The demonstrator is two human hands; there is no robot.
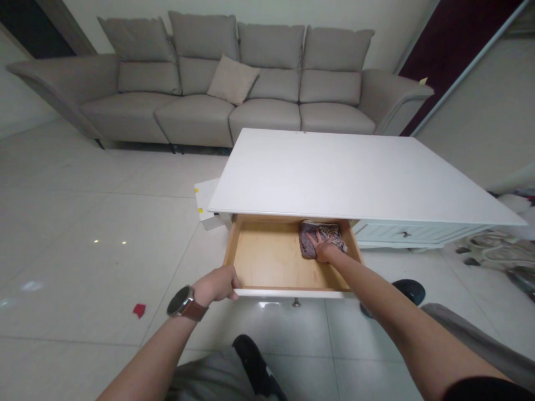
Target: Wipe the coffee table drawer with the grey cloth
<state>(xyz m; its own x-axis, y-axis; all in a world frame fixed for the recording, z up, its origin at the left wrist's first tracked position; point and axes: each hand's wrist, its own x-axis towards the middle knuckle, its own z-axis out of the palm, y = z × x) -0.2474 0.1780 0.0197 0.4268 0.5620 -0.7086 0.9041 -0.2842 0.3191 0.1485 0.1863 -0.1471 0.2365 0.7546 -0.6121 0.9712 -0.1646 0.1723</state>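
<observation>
Here the left hand [217, 284] curls around the front edge of the open wooden drawer [267, 259]. At the drawer's right rear lies a folded, purple-brown patterned cloth [325, 230], the right hand [322, 252] flat on it, fingers spread. The white table [355, 172] stands on pale tiles [83, 234] before a grey sofa [234, 83].

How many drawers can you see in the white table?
2: an open drawer in front, and a closed drawer to its right. Others may be hidden.
</observation>
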